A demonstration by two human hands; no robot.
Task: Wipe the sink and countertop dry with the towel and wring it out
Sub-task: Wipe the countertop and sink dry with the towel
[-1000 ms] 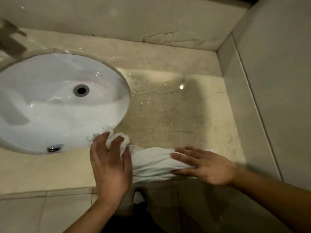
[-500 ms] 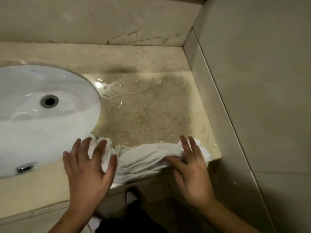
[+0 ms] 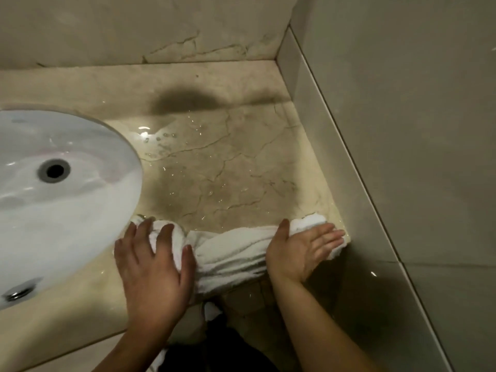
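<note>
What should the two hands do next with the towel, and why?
Probably push the towel forward across the countertop toward the back wall. The towel lies stretched along the front edge, with the left hand and the right hand pressing its ends, and water droplets glisten on the stone beyond it.

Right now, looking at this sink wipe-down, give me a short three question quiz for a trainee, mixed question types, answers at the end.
1. True or false: the towel covers the drain of the sink.
2. The right hand presses: A) the towel end near the side wall, B) the sink, C) the back wall?
3. Fill in: the countertop beyond the towel looks ___ (wet or dry).
Key: 1 false, it lies along the countertop's front edge beside the sink, with the left hand on its other end. 2 A. 3 wet, droplets glisten.
</note>
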